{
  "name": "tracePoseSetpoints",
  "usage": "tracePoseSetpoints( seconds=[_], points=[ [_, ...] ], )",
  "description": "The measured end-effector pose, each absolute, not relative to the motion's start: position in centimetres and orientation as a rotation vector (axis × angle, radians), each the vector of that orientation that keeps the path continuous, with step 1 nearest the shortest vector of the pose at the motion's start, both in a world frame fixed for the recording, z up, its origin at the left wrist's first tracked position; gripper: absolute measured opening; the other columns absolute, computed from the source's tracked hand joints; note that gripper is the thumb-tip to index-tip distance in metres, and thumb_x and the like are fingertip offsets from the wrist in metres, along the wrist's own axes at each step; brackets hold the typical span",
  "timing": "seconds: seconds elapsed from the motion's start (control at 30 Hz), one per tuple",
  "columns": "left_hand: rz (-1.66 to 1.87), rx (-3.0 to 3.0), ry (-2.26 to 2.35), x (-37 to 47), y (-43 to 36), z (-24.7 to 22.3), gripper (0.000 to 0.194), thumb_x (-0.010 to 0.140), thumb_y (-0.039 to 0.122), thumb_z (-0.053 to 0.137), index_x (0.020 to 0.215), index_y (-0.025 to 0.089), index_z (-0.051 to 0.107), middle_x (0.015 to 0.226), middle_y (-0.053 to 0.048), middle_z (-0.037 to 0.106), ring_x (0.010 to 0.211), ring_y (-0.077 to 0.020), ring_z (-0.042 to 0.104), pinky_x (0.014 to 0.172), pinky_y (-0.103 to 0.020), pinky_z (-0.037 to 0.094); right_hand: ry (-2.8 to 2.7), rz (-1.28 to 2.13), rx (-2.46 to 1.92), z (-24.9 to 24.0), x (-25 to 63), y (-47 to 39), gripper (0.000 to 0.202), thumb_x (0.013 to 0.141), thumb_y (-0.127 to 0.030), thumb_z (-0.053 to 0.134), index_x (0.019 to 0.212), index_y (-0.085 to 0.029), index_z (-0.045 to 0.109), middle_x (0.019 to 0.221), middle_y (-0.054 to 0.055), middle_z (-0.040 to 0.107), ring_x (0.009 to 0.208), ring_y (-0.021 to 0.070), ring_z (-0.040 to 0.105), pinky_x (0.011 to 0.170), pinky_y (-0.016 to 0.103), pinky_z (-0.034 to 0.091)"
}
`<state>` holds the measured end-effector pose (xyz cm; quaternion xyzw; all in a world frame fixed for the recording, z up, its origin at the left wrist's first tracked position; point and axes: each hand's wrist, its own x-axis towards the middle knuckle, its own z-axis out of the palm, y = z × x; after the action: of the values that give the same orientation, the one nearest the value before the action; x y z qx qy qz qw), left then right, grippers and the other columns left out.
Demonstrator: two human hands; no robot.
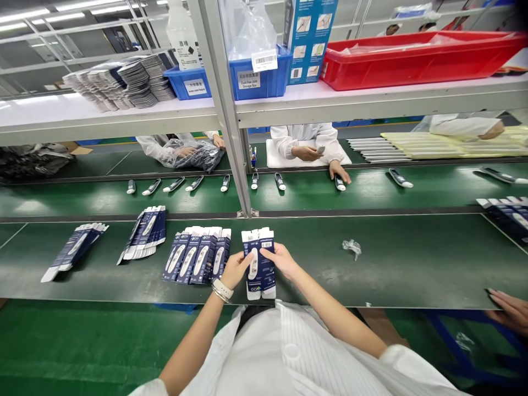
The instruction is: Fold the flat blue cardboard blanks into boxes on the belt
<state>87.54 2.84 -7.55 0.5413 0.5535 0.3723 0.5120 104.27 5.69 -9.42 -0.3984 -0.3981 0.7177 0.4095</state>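
Note:
Between my two hands, over the near edge of the green bench, is a navy and white flat carton [260,279] with a thermometer-like device printed on it. My left hand [237,269], with a pale watch at the wrist, grips its left side, thumb on the front. My right hand [284,260] holds the right side, its thumb also across the front. The end flaps stand open at top and bottom. Just left of my left hand, several similar navy cartons [202,259] lie side by side, looking erected.
Stacks of flat cartons [149,228] lie farther left. A crumpled clear plastic piece [352,248] is on the right. Beyond, a green conveyor belt [305,199] carries several white and grey devices [280,181]. Co-workers sit opposite; another person's hand [509,311] is at right. A metal post [225,99] rises ahead.

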Motion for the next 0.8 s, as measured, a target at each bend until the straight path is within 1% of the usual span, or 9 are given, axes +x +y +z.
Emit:
tracePoseSetpoints(
  seconds=[0.07,0.17,0.27,0.33,0.4,0.5,0.6,0.7,0.8],
  points=[
    [0.959,1.335,1.369,87.6,3.3,-7.2,0.042,0.075,0.054,0.053,0.063,0.014,0.061,0.062,-0.001,0.059,0.061,-0.0142,0.050,0.059,-0.025,0.041,-1.078,1.847,-0.989,-9.3,104.3,5.6,0.039,0.065,-0.044,0.071,0.092,-0.016,0.065,0.089,0.006,0.070,0.083,0.0223,0.064,0.081,0.039,0.047],
    [1.033,1.385,1.441,87.7,3.7,-6.7,0.042,0.079,0.049,0.051,0.056,0.015,0.057,0.054,0.001,0.053,0.054,-0.0122,0.044,0.054,-0.024,0.037,-1.077,1.782,-0.973,-9.3,103.8,5.5,0.042,0.069,-0.044,0.067,0.101,-0.018,0.060,0.100,0.006,0.067,0.095,0.0217,0.062,0.089,0.038,0.045],
    [1.102,1.438,1.498,88.3,3.3,-6.7,0.036,0.081,0.044,0.049,0.061,0.016,0.060,0.060,-0.001,0.056,0.060,-0.0147,0.049,0.060,-0.025,0.039,-1.041,1.622,-1.001,-9.2,102.8,5.1,0.053,0.070,-0.044,0.066,0.116,-0.023,0.049,0.118,0.007,0.059,0.110,0.0202,0.054,0.098,0.038,0.038],
    [1.129,1.482,1.499,89.0,2.8,-6.8,0.027,0.082,0.039,0.050,0.074,0.018,0.065,0.076,-0.004,0.062,0.075,-0.0187,0.055,0.073,-0.028,0.041,-1.037,1.543,-1.039,-9.0,102.2,4.6,0.069,0.069,-0.041,0.068,0.128,-0.025,0.037,0.128,0.008,0.051,0.118,0.0199,0.048,0.103,0.039,0.033],
    [1.147,1.546,1.465,89.8,2.1,-7.1,0.024,0.081,0.035,0.052,0.095,0.019,0.064,0.098,-0.008,0.063,0.097,-0.0227,0.054,0.088,-0.031,0.039,-1.037,1.515,-1.060,-8.6,101.6,4.2,0.080,0.067,-0.040,0.069,0.134,-0.025,0.027,0.132,0.008,0.047,0.121,0.0204,0.045,0.105,0.040,0.032],
    [1.142,1.622,1.400,90.5,1.3,-7.6,0.047,0.075,0.030,0.060,0.119,0.018,0.052,0.120,-0.011,0.055,0.115,-0.0259,0.046,0.099,-0.037,0.033,-1.013,1.498,-1.062,-8.1,101.3,3.7,0.074,0.070,-0.043,0.065,0.132,-0.025,0.029,0.129,0.007,0.050,0.119,0.0211,0.047,0.103,0.039,0.035],
    [1.086,1.597,1.383,90.4,0.9,-8.0,0.055,0.073,0.028,0.063,0.123,0.017,0.046,0.119,-0.012,0.054,0.110,-0.0255,0.050,0.093,-0.037,0.039,-0.998,1.458,-1.078,-7.7,101.3,3.4,0.058,0.074,-0.047,0.058,0.124,-0.025,0.039,0.128,0.006,0.050,0.119,0.0219,0.047,0.103,0.038,0.034],
    [1.060,1.593,1.414,90.2,0.7,-8.2,0.046,0.072,0.028,0.065,0.114,0.018,0.051,0.106,-0.009,0.058,0.094,-0.0222,0.056,0.081,-0.033,0.044,-0.967,1.414,-1.099,-7.5,101.0,3.2,0.052,0.074,-0.048,0.056,0.119,-0.023,0.044,0.124,0.007,0.053,0.116,0.0236,0.049,0.102,0.039,0.035],
    [1.073,1.592,1.476,90.2,0.7,-8.3,0.039,0.071,0.027,0.065,0.107,0.017,0.053,0.095,-0.006,0.058,0.085,-0.0196,0.057,0.075,-0.031,0.045,-0.955,1.347,-1.107,-7.4,100.6,2.9,0.052,0.073,-0.044,0.058,0.118,-0.023,0.046,0.124,0.007,0.053,0.114,0.0241,0.049,0.101,0.039,0.036]
  ],
)
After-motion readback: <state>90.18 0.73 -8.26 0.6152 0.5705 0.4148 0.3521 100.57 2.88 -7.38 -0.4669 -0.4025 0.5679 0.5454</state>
